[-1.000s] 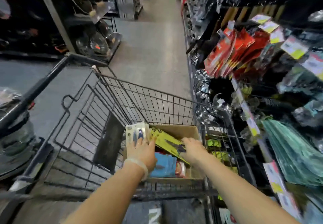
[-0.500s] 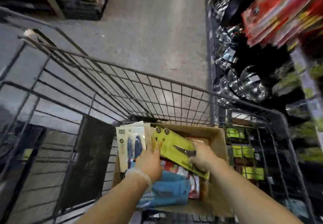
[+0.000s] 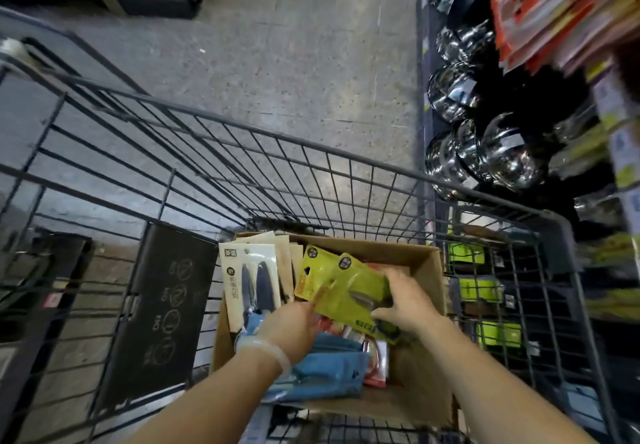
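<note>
Step in hand: pulling one packet from the box.
The right hand curls its fingers round the yellow packet, tilted above the cardboard box in the cart; the left hand meets its lower edge (grip cannot be told). Next move, likely: lift clear of the white packets. Label print unreadable.

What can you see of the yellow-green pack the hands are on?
The yellow-green pack looks like two overlapping glossy cards, each with a round dark sticker near its top. A dark tool shows under clear plastic; kind unclear. It is tilted, top toward the far left, over the cardboard box in the cart. The right hand grips its lower right side; the left hand meets its lower left edge, grip hidden.
</note>
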Available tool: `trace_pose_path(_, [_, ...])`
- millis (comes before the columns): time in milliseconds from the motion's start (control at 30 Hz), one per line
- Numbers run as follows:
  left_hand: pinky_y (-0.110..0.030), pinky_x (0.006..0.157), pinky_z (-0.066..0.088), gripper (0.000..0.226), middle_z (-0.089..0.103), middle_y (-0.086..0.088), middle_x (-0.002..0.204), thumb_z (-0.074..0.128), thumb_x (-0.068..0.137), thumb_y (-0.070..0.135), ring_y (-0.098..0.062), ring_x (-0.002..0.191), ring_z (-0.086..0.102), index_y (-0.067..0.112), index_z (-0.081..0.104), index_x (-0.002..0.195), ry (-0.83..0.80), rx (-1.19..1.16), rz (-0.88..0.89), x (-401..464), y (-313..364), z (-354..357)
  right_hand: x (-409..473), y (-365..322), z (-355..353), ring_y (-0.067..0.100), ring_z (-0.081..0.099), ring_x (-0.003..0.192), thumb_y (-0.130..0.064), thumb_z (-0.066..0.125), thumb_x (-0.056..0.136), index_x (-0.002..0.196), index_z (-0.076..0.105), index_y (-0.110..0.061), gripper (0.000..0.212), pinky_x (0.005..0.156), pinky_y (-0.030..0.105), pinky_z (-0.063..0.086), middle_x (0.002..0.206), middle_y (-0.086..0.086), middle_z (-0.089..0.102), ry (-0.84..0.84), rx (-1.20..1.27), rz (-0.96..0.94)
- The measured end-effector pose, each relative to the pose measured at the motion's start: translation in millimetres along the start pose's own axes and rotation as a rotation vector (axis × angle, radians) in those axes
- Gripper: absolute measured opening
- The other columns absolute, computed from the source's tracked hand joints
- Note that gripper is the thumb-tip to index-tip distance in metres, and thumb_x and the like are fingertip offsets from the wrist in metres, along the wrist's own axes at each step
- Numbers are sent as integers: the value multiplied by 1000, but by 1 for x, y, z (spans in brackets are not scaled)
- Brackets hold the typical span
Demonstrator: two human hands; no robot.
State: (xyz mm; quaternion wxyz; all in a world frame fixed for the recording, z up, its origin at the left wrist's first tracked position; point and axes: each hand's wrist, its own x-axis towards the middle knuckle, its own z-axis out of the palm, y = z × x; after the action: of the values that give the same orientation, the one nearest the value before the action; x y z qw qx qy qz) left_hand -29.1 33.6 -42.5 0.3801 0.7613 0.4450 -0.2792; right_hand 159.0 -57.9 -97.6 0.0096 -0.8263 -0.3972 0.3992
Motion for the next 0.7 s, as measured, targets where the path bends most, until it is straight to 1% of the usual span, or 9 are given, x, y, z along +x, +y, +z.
trace_pose_path(100, [-30,77,46,24,65,-11,99,47,95,30,-24,96,63,11,60,101,-33,2,-41,-9,7,-2,-13,1,-18,26,55,110,-31,73,78,113,50,-15,45,89,35,46,118,7,59,18,83,-41])
trace_pose_path(167, [-28,85,48,32,64,-4,108,62,86,36,-19,99,60,15,56,110,-44,-106,-68,-15,11,-1,-18,-6,-29,27,58,101,-27,72,79,99,55,-13,30,84,35,44,104,7,63,58,222,-101])
trace_pose_path(267, [-38,97,50,67,66,-1,117,83,65,31,-19,105,63,20,49,121,30,-679,-55,-17,17,3,-24,-30,-44,26,62,86,-11,74,77,88,55,-7,22,80,37,48,91,12,65,54,595,-170])
trace_pose_path(333, [-35,86,54,58,69,-9,113,83,67,12,-23,99,66,12,55,118,179,-1003,-84,-17,26,0,-28,-52,-47,14,62,79,-3,71,78,89,58,-14,20,75,29,51,92,9,66,24,783,-204])
trace_pose_path(433, [-28,66,54,43,70,-12,101,76,72,-1,-23,85,67,3,60,112,344,-1262,-175,-12,28,-6,-24,-69,-38,3,59,67,-15,68,83,80,57,-23,14,63,22,50,75,-8,66,-5,911,-144])
trace_pose_path(500, [-39,76,58,43,71,-13,100,77,72,1,-26,86,69,3,59,111,340,-1268,-246,-12,16,-8,-14,-58,-25,9,59,72,-28,65,86,75,58,-22,14,69,32,51,72,-9,62,-6,993,-2])
trace_pose_path(533, [-44,83,57,44,70,-13,102,78,72,3,-28,90,69,5,58,111,329,-1254,-280,-11,6,-8,-8,-47,-17,15,60,80,-31,67,84,76,59,-22,14,78,38,51,77,-6,62,37,935,54])
trace_pose_path(600, [-49,90,53,45,69,-13,104,79,71,5,-31,95,67,9,55,108,325,-1220,-320,-11,-13,-8,6,-22,-7,24,60,101,-29,73,79,94,61,-20,22,91,37,46,98,2,63,60,531,101])
trace_pose_path(700, [-50,89,53,43,69,-14,104,78,71,2,-32,96,67,12,53,104,340,-1211,-324,-4,-34,-8,26,-1,0,25,43,129,-26,75,75,136,41,-17,71,104,28,35,139,8,46,-66,-1,70])
